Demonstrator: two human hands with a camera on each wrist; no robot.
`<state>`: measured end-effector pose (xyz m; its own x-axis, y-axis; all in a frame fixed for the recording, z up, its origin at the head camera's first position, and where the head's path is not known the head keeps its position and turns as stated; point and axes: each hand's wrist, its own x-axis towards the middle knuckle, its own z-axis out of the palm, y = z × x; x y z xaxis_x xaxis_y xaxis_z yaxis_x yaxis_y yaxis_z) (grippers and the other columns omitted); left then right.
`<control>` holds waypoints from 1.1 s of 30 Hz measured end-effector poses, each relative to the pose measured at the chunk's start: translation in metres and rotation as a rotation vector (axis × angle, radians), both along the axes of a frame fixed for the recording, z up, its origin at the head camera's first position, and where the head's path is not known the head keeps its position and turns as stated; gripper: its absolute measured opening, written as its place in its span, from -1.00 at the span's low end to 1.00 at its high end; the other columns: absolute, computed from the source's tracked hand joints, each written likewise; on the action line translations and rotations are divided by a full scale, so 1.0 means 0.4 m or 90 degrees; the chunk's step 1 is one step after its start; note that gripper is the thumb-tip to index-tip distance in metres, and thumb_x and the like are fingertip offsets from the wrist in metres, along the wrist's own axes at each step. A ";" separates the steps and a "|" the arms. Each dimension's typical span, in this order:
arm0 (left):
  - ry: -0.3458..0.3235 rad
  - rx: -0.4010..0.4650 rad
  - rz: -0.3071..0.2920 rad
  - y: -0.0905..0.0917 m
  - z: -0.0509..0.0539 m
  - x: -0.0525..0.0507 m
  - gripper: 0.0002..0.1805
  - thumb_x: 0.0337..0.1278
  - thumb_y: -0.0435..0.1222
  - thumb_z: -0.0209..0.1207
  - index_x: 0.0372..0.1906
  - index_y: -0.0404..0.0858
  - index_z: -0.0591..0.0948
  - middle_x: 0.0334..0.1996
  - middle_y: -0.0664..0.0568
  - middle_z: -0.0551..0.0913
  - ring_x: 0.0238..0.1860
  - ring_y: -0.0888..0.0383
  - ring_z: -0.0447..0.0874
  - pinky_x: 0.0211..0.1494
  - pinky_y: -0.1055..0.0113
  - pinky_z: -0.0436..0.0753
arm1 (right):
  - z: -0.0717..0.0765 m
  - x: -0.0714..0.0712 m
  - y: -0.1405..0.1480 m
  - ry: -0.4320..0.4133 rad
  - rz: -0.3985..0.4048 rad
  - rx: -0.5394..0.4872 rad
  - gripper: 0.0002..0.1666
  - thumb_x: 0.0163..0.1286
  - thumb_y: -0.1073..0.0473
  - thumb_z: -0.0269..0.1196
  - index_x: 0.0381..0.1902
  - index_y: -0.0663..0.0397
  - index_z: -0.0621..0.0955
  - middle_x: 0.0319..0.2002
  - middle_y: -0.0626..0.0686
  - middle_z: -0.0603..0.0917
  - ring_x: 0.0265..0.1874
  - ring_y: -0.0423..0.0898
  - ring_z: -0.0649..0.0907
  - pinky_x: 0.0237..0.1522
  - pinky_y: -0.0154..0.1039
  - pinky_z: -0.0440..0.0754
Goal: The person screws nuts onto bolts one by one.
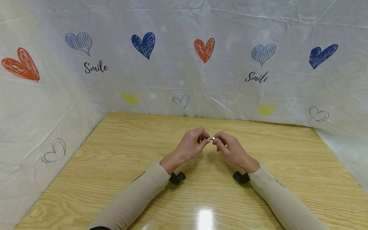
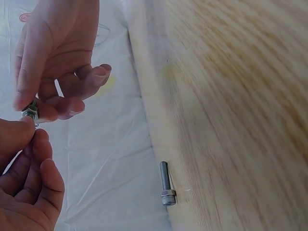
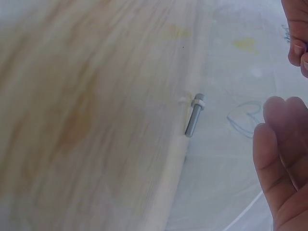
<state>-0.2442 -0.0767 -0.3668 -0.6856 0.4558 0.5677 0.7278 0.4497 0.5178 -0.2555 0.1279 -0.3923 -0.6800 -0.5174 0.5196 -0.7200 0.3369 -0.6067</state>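
In the head view my left hand (image 1: 188,145) and right hand (image 1: 231,148) meet above the table, with a small silver bolt (image 1: 211,138) between their fingertips. Up close in the left wrist view, a nut (image 2: 30,111) shows on that bolt, pinched from below by the left thumb and fingers and from above by the right ones. A second bolt (image 2: 165,183), with a nut near its head, lies on the table beyond the hands. The right wrist view shows this lying bolt (image 3: 195,115) too, but the held one is out of that frame.
A wood-grain table (image 1: 129,137) spreads under both arms. White sheeting (image 1: 178,73) printed with hearts and "Smile" hangs behind it and at the sides. Black wrist mounts (image 1: 177,178) stick out below the sleeves.
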 end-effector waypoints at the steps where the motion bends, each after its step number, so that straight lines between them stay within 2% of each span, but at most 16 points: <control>1: -0.001 0.000 0.000 0.000 0.000 0.000 -0.93 0.19 -0.43 0.23 -0.29 -0.24 0.57 -0.40 0.08 0.60 -0.44 0.27 0.49 -0.35 0.37 0.55 | 0.000 0.000 0.000 -0.003 -0.001 0.002 -0.83 0.51 0.25 0.01 -0.15 0.16 0.56 -0.34 0.14 0.60 -0.53 -0.15 0.58 -0.44 -0.26 0.55; 6: -0.009 0.001 0.003 -0.002 0.001 0.000 -0.94 0.19 -0.42 0.23 -0.29 -0.25 0.57 -0.41 0.08 0.60 -0.45 0.26 0.49 -0.35 0.38 0.54 | 0.002 0.003 -0.001 -0.010 -0.007 0.004 -0.84 0.49 0.19 0.08 -0.03 0.06 0.50 -0.33 0.05 0.61 -0.52 -0.17 0.57 -0.44 -0.27 0.53; 10: -0.011 0.003 0.005 -0.003 0.001 -0.001 -0.94 0.18 -0.44 0.23 -0.29 -0.26 0.58 -0.40 0.07 0.61 -0.44 0.26 0.50 -0.35 0.35 0.56 | 0.004 0.004 -0.003 0.010 -0.002 -0.006 -0.77 0.43 0.21 0.16 0.01 0.10 0.46 -0.25 0.01 0.63 -0.51 -0.18 0.59 -0.45 -0.28 0.53; 16: 0.001 0.001 0.007 -0.002 -0.002 -0.003 -0.93 0.18 -0.43 0.24 -0.30 -0.25 0.58 -0.41 0.08 0.60 -0.44 0.27 0.50 -0.36 0.36 0.55 | 0.002 0.004 -0.003 0.014 0.008 -0.014 -0.79 0.42 0.32 0.14 -0.01 0.10 0.46 -0.35 0.09 0.61 -0.57 0.01 0.60 -0.53 -0.25 0.53; 23: 0.005 -0.001 0.005 0.000 -0.002 -0.002 -0.93 0.18 -0.43 0.23 -0.29 -0.24 0.58 -0.40 0.07 0.61 -0.44 0.27 0.51 -0.35 0.42 0.54 | 0.000 0.004 -0.006 0.010 -0.006 -0.012 -0.86 0.43 0.37 0.10 -0.10 0.17 0.53 -0.36 0.04 0.60 -0.57 -0.01 0.59 -0.51 -0.18 0.53; 28: -0.003 -0.004 0.001 0.002 0.001 0.000 -0.93 0.19 -0.42 0.23 -0.27 -0.24 0.57 -0.39 0.08 0.61 -0.43 0.27 0.51 -0.34 0.42 0.54 | 0.002 0.004 -0.003 -0.010 -0.008 -0.004 -0.86 0.48 0.31 0.04 -0.18 0.18 0.56 -0.37 0.01 0.58 -0.55 -0.02 0.59 -0.47 -0.21 0.54; 33: -0.009 -0.004 0.006 0.001 0.000 0.000 -0.94 0.20 -0.42 0.23 -0.28 -0.23 0.57 -0.40 0.09 0.61 -0.44 0.28 0.50 -0.34 0.41 0.53 | 0.004 0.003 -0.001 -0.018 -0.005 0.007 -0.83 0.51 0.20 0.03 -0.09 0.12 0.54 -0.40 0.03 0.57 -0.54 -0.10 0.57 -0.47 -0.25 0.52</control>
<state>-0.2442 -0.0763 -0.3667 -0.6976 0.4529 0.5552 0.7162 0.4593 0.5254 -0.2543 0.1276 -0.3906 -0.6991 -0.5170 0.4940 -0.6992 0.3496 -0.6236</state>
